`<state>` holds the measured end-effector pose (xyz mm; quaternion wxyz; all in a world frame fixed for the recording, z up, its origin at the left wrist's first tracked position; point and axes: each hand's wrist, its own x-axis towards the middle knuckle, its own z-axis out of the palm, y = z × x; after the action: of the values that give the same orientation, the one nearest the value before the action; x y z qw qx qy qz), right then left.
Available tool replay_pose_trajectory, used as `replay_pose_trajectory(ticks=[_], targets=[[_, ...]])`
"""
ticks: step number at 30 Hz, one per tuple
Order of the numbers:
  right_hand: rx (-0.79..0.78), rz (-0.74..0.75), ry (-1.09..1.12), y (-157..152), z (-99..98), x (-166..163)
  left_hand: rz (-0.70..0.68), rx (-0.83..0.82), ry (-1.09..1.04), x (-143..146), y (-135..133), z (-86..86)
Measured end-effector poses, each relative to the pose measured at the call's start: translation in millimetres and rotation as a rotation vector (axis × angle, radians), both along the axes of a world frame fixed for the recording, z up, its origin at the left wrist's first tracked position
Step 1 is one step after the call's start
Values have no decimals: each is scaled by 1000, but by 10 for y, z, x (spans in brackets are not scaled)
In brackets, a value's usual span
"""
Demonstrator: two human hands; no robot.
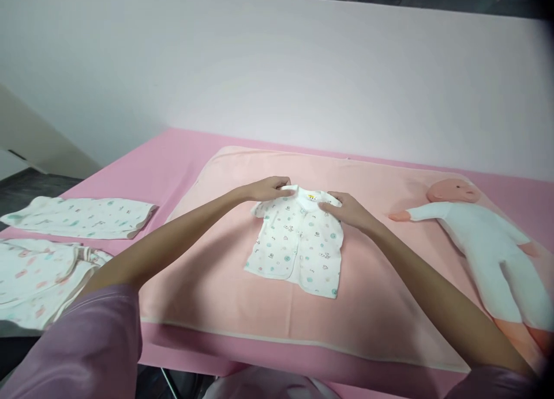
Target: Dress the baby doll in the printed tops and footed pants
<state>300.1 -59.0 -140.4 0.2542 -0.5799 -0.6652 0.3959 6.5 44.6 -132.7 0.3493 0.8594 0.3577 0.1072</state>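
A small white baby shirt (298, 243) with little animal and dot prints is spread over a peach blanket (208, 306), its collar toward the far side. My left hand (269, 189) pinches the shirt's left shoulder, thumb below and fingers over the edge. At the opposite shoulder, my right hand (346, 208) grips the cloth the same way. The front panels meet down the middle, and a small yellow print shows inside the neck. Parts of both shoulders are hidden under my fingers.
A baby doll (480, 237) in white lies on the blanket's right side. On the left of the pink table (130, 162) are a folded printed cloth (82, 217) and another printed baby garment (34, 278). A white partition (277, 75) stands behind the table.
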Motion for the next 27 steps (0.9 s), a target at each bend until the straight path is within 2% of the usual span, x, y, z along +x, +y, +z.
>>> replay_pose_trajectory(ticks=[4,8,10,15,17,20,25,27], targets=[[198,-193,83,-350,334,-258,40,11,-251,69,-445,388],[338,-233,218,-596,668,-492,33,25,-473,219,-844,730],[401,-179,304,-699,828,-580,1,48,-572,304,-1004,871],[615,93,425,-937,1148,-654,-137,94,-824,445,-1285,1185],[667,148,428,-1019,1233,-637,-178,133,-868,459,-1372,1291],[654,169,456,-1107,1306,-589,-206,198,-867,457,-1497,1400],[733,83,437,-1142,1306,-446,-194,292,-851,417,-1692,1509],[684,118,420,-1157,1289,-379,-213,305,-845,393,-1772,1564]])
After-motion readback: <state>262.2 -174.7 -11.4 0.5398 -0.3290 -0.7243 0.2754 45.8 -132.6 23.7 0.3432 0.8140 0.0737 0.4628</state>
